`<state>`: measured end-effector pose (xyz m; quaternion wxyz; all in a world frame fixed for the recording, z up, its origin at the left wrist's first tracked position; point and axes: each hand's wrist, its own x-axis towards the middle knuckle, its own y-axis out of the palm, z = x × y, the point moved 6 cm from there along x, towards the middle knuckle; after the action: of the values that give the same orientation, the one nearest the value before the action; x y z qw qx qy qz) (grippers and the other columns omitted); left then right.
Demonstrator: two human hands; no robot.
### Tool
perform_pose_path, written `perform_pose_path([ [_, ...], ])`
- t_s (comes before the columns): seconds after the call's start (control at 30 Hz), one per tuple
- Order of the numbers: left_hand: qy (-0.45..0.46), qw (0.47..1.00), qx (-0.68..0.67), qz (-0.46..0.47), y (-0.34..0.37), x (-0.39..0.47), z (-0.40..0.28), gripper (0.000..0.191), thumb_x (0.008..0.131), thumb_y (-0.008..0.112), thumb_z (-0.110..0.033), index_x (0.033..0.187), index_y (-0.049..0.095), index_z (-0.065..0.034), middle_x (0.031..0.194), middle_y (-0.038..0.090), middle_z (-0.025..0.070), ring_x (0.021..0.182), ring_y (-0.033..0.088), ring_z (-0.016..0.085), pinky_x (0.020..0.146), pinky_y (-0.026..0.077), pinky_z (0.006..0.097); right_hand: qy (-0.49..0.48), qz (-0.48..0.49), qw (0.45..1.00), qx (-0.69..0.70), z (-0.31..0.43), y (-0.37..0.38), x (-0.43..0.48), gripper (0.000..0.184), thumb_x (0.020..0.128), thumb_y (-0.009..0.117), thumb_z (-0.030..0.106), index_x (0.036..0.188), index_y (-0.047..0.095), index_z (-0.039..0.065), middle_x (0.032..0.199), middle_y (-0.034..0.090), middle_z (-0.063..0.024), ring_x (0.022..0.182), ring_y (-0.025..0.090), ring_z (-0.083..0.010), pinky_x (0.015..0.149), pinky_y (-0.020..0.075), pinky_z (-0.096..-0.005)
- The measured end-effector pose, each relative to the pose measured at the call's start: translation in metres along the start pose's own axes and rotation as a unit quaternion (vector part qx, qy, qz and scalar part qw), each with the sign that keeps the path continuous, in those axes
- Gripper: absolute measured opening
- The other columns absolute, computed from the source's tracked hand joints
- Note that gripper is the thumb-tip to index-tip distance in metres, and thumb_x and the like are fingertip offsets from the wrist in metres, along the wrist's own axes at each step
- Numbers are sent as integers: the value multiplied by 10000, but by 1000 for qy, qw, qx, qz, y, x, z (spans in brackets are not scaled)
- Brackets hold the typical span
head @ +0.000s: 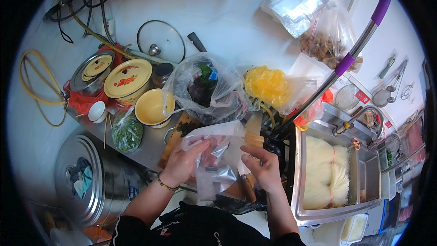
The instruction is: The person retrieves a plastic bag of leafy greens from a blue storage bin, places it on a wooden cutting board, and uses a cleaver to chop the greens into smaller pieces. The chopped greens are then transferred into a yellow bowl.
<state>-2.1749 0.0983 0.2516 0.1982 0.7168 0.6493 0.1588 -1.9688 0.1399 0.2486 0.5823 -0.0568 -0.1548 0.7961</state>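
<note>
My left hand (187,160) grips a transparent plastic bag (215,181) by its upper part. Pinkish contents, perhaps raw meat, show blurrily behind or within the film. To the right of the bag is my right hand (261,164), its thumb and fingers spread and nothing visible between them. Beneath both hands lies a wooden cutting board (169,150), with dark green leafy scraps (187,128) at its left. A wooden-handled knife (248,188) rests on the board under my right hand, its blade partly covered.
A large open plastic bag (205,89) of leafy greens stands behind the board. Leftward are a yellow enamel bowl (153,109), a lidded enamel pot (128,78) and bagged chopped greens (127,131). A steel sink (298,191) holding white noodle bundles (324,171) is at right, beside a slanting metal pole (363,37).
</note>
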Motion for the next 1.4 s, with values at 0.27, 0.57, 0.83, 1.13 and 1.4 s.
perform_pose_path([
  [0.27, -46, 993, -102, 27, 0, -13, 1, 400, 940, 473, -256, 1211, 563, 25, 1077, 635, 90, 862, 594, 116, 679, 452, 207, -13, 79, 983, 165, -10, 32, 12, 413, 828, 707, 150, 1178, 572, -22, 1035, 635, -97, 963, 581, -162, 868, 450, -314],
  [0.57, -32, 983, -109, -144, -51, -25, 28, 283, 924, 518, -197, 1098, 586, 15, 1005, 642, 112, 865, 642, 212, 740, 512, 294, 43, 124, 933, 335, -10, -8, 22, 107, 844, 615, 92, 885, 651, 0, 866, 691, -152, 818, 688, -251, 798, 529, -357],
  [0.83, -79, 978, -124, -145, -54, -24, 39, 322, 935, 500, -223, 1132, 557, 25, 1036, 634, 119, 900, 637, 245, 818, 513, 358, 94, 188, 843, 495, -56, 47, 5, 520, 825, 646, 483, 1178, 578, 107, 1154, 610, -134, 1080, 567, -279, 924, 419, -423],
  [1.13, -125, 965, -140, -182, -86, -25, 64, 318, 915, 521, -224, 1139, 555, -1, 1077, 635, 131, 902, 644, 257, 742, 533, 354, 189, 156, 918, 311, -50, 64, 0, 127, 871, 653, 147, 857, 659, 21, 674, 636, -26, 546, 572, -93, 534, 436, -208],
  [1.4, 45, 960, 126, -247, -126, -43, 56, 419, 841, 673, -115, 1215, 502, -35, 1096, 584, 94, 974, 578, 165, 817, 476, 289, 204, 141, 927, 282, -42, 69, -5, 45, 854, 619, 38, 871, 636, -1, 768, 672, -101, 683, 650, -169, 640, 522, -280],
])
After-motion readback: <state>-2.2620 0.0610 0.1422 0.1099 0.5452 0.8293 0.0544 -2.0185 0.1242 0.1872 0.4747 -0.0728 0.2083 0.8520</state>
